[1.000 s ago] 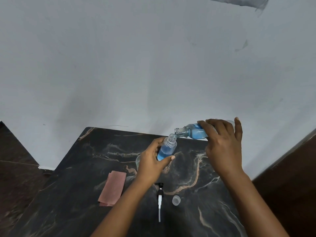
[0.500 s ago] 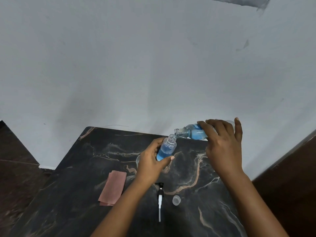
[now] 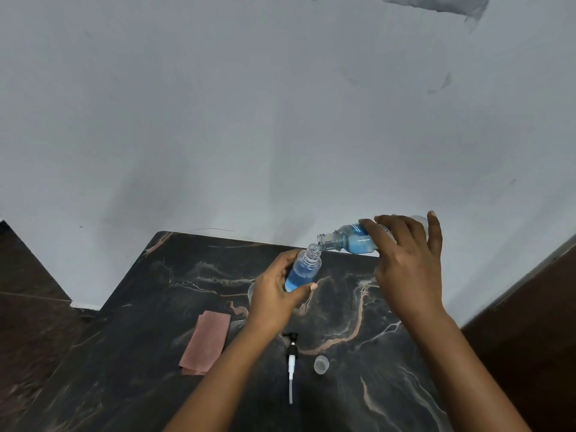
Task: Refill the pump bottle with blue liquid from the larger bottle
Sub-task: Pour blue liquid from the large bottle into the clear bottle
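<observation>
Left hand (image 3: 274, 294) wrapped round the lower body of the small pump bottle (image 3: 304, 269), fingers behind and thumb across the front, holding it above the dark marbled counter (image 3: 149, 307) with its open neck tilted up and to the right. Roughly half full of blue liquid, clear above that. Right hand (image 3: 405, 263) clamped over the larger bottle (image 3: 352, 241), fingers curled across the top and thumb raised at the far side, gripping it almost level with the uncapped mouth pointing left. Mouth of the larger bottle just at the rim of the pump bottle's neck, the two openings touching or all but touching; cannot tell which. Blue liquid lying along the lower side of the larger bottle toward its shoulder; stream between the two necks too small to make out. On the counter, nearer the camera: black-and-white pump head (image 3: 292, 357) lying flat with its dip tube pointing toward the viewer, a small clear cap (image 3: 321, 365) just to its right, apart from it. Folded pinkish cloth (image 3: 206, 342) lying flat to the left, beside the left forearm. Pale wall (image 3: 280, 120) behind the counter.
</observation>
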`<state>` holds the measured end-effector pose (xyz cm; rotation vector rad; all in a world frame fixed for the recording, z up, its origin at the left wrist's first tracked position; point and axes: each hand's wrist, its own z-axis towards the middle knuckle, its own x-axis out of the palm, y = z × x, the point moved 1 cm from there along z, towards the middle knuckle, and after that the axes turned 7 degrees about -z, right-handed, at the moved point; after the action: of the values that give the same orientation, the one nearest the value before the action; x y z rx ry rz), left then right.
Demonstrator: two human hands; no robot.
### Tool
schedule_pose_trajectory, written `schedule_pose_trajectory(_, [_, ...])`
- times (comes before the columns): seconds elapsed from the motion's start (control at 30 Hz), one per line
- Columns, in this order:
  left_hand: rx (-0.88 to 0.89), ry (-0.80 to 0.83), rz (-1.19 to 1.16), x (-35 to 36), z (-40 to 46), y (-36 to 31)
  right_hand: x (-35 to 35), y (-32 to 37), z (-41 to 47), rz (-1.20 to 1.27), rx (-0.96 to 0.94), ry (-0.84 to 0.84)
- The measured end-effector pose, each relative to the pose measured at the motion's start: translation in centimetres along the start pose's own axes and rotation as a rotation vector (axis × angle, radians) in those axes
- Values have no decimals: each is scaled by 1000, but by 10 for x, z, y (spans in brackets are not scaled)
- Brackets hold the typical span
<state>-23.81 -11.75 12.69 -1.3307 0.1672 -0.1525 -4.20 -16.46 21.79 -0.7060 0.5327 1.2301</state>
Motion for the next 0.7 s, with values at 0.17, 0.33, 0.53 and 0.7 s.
schedule_pose_trajectory(0.17, [0, 4, -14, 2, 0, 0, -2, -2, 0, 1, -20, 2])
schedule_pose_trajectory(0.33, [8, 8, -25, 3, -1, 1, -3, -3, -1, -10, -35, -1])
schedule_pose_trajectory(0.53, [23, 14, -19, 4, -4, -2, -6, -4, -2, -28, -42, -16])
schedule_pose_trajectory(0.7, [27, 12, -37, 5, -7, -3, -9, -5, -3, -29, -45, -12])
